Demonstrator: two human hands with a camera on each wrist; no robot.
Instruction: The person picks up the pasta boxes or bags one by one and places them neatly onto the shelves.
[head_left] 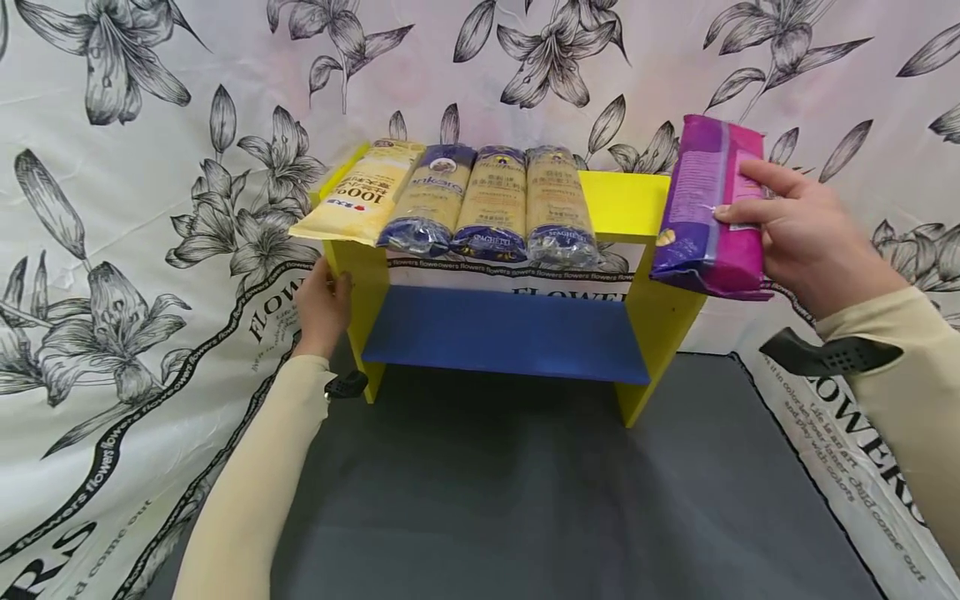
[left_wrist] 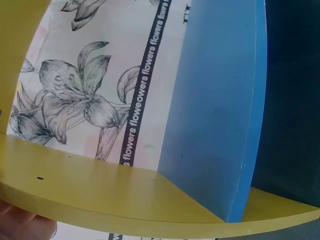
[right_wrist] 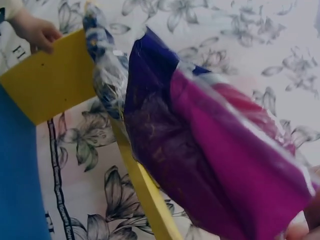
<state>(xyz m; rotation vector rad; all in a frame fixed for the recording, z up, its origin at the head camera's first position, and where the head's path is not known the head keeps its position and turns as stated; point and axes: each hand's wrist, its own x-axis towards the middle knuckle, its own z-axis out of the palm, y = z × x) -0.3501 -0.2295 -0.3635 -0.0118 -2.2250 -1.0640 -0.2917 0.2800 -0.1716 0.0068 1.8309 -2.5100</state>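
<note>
My right hand (head_left: 806, 221) grips a purple and pink plastic packet (head_left: 701, 200) by its right side. The packet is raised at the right end of a small yellow and blue shelf (head_left: 491, 329), and its lower end overlaps the right side panel in the head view. My left hand (head_left: 324, 308) holds the front edge of the shelf's left yellow side panel, just below the top board. On that top board lie a yellow packet (head_left: 367, 187) and three clear and blue spaghetti packets, the nearest to the purple one being the rightmost spaghetti packet (head_left: 558, 204).
Bare yellow top board (head_left: 626, 200) shows between the spaghetti and the raised packet. Below it runs a blue middle board (head_left: 510, 333). The unit stands on a dark grey surface (head_left: 480, 500), with flower-printed cloth (head_left: 247, 208) behind and at both sides.
</note>
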